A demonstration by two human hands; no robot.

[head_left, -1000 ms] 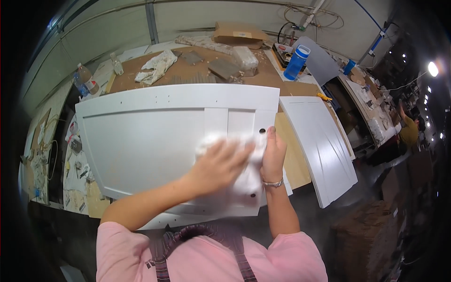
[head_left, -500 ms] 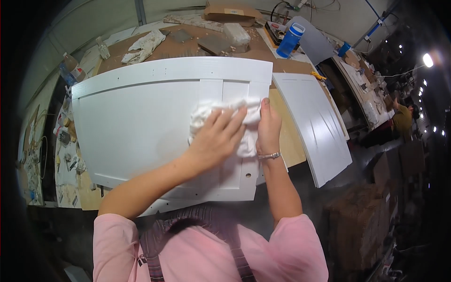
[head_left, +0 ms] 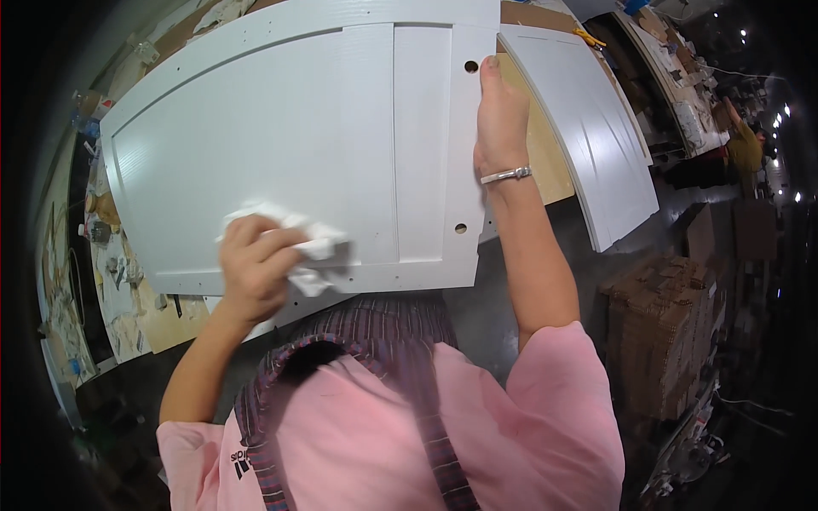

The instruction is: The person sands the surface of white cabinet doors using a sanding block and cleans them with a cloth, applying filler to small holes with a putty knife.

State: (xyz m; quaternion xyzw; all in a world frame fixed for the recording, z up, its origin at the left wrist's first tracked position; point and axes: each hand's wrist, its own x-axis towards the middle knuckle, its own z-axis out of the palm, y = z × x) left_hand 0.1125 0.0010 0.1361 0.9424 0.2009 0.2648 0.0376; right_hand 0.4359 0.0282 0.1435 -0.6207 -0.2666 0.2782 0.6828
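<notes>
A large white cabinet-door-like panel [head_left: 256, 145] with a raised frame lies in front of me, its near edge close to my waist. My left hand [head_left: 258, 268] is closed on a crumpled white cloth [head_left: 319, 241] and presses it against the panel's near part, left of the middle. The hand and cloth are slightly blurred. At the panel's right edge, my right hand [head_left: 503, 128] grips the side, thumb up along the edge, its other fingers hidden beneath. Two round holes show in the frame near this edge.
A second white panel [head_left: 588, 128] lies to the right on a pale wooden board [head_left: 545, 162]. Yellow-handled pliers or a similar tool [head_left: 590, 38] rest beyond it. Stacked brown cardboard [head_left: 660, 332] stands at the lower right. Another person [head_left: 745, 149] is at the far right.
My left hand has swept the cloth from the panel's right part toward me and left. My right hand still holds the right edge. The view has tilted down, bringing the panel higher in the picture.
</notes>
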